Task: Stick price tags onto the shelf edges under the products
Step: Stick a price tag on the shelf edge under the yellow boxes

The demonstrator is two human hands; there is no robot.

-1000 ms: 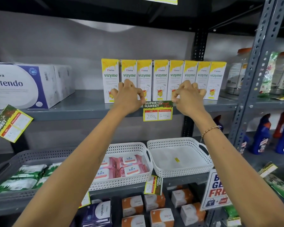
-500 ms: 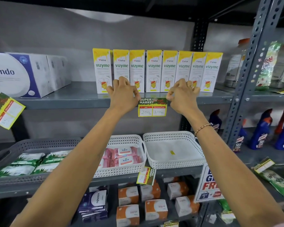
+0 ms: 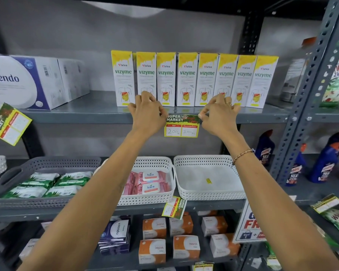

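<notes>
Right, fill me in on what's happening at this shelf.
A person is fixing a price tag to the front edge of the grey shelf, just under a row of yellow-and-white Vizyme boxes. The left hand pinches the tag's upper left corner and the right hand its upper right, pressing the top strip against the edge. The tag sits level and reads 200 and 100. Another tag hangs crooked further left, under the Vitendo boxes.

Beaded bracelet (image 3: 242,155), ring (image 3: 228,103), bare forearms
</notes>
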